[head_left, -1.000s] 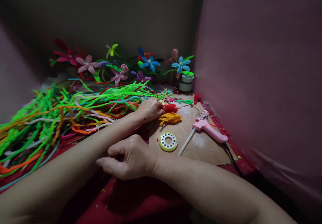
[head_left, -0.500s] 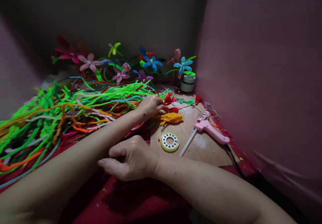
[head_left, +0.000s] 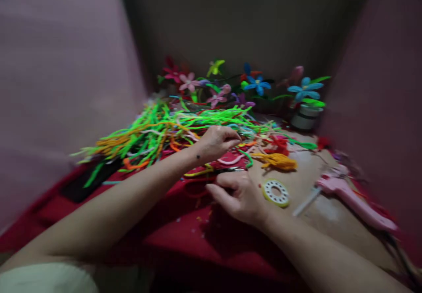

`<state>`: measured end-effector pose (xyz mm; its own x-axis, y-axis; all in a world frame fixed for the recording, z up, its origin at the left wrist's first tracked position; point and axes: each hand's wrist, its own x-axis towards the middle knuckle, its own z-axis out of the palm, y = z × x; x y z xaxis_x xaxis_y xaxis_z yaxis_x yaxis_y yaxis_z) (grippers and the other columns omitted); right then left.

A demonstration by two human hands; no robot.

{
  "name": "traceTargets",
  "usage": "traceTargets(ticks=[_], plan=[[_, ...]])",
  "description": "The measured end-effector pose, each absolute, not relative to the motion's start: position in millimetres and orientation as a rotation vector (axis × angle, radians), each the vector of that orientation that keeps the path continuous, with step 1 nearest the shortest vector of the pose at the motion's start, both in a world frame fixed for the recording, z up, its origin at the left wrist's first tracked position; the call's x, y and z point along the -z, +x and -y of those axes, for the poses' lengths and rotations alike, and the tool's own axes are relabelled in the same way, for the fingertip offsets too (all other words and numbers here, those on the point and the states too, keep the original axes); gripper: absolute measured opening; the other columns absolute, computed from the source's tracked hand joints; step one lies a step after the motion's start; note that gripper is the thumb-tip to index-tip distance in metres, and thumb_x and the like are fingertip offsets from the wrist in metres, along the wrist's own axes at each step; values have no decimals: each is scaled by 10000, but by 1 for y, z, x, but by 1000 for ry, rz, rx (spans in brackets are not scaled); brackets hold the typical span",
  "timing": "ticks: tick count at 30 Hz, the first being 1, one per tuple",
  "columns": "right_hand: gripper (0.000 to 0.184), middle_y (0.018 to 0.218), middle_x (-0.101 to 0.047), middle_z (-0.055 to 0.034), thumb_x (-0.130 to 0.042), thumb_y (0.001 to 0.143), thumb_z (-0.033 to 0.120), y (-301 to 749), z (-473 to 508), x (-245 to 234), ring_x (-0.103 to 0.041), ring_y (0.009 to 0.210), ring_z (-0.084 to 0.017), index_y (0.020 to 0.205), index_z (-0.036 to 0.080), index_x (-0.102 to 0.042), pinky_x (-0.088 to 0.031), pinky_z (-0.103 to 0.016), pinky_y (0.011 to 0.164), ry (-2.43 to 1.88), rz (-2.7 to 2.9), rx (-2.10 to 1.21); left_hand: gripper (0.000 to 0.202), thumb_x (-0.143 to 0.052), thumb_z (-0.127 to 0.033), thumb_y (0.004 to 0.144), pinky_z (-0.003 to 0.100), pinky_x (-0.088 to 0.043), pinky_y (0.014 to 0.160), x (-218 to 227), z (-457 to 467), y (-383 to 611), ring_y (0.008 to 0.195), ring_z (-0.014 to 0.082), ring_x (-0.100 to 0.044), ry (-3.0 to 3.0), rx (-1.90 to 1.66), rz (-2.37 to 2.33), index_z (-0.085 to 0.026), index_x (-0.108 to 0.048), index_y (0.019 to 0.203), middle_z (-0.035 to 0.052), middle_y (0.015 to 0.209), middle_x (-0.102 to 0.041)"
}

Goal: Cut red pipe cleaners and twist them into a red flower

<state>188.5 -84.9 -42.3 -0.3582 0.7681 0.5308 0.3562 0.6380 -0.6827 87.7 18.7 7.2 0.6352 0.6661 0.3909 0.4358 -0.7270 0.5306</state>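
Observation:
My left hand (head_left: 218, 143) is over the near edge of a pile of fuzzy pipe cleaners (head_left: 211, 119), its fingers drawn together and pointing right. What is between its fingertips, if anything, I cannot make out. Closer to me, my right hand (head_left: 240, 196) is curled above the red cloth (head_left: 171, 231), thumb near the bent index finger; its grip is hidden. To the right of my left hand lie a yellow-orange pipe-cleaner bundle (head_left: 280, 161) and a red one (head_left: 279, 145). A roll of tape (head_left: 276, 193) lies just right of my right hand.
A pink glue gun (head_left: 352, 194) with a glue stick rests on the wooden board (head_left: 306, 170) at right, its cord trailing forward. Behind stand pipe-cleaner flowers (head_left: 257, 84) and a jar (head_left: 306, 116). A dark flat object (head_left: 89, 181) lies left. Pinkish walls flank the table.
The view has swung left, so the table items appear farther right. My left hand has come away from the red bundle toward the left. My right hand stays curled near the tape roll.

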Motion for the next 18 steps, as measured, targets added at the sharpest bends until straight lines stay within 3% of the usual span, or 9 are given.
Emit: traceTargets(ticks=[9, 12, 15, 18], plan=[[399, 509, -241, 53, -481, 874, 223, 186, 89, 45, -245, 457, -67, 545, 196, -257, -214, -238, 447, -907, 2027, -521, 195, -555, -229, 797, 259, -472, 743, -19, 13, -30, 770, 145, -639, 2349, -909, -1219, -136, -721, 842, 63, 843, -726], [399, 519, -239, 49, -486, 873, 227, 185, 90, 45, -244, 465, -71, 546, 197, -261, -217, -239, 447, -930, 2037, -510, 220, -564, -270, 765, 251, -468, 683, -28, 2, -73, 720, 145, -631, 2241, -965, -1504, -148, -725, 851, 45, 791, -722], [398, 517, -240, 48, -483, 873, 227, 184, 90, 45, -247, 465, -72, 544, 198, -260, -219, -239, 448, -944, 2035, -489, 245, -568, -289, 732, 241, -430, 599, -30, -14, -108, 626, 141, -594, 2183, -833, -1843, -140, -731, 838, 24, 678, -688], [393, 510, -258, 46, -486, 871, 224, 184, 90, 46, -266, 462, -70, 543, 195, -271, -230, -234, 450, -961, 2035, -471, 266, -579, -321, 725, 229, -430, 621, -20, -28, -127, 673, 144, -601, 2283, -524, -1818, -164, -728, 881, 29, 757, -699]])
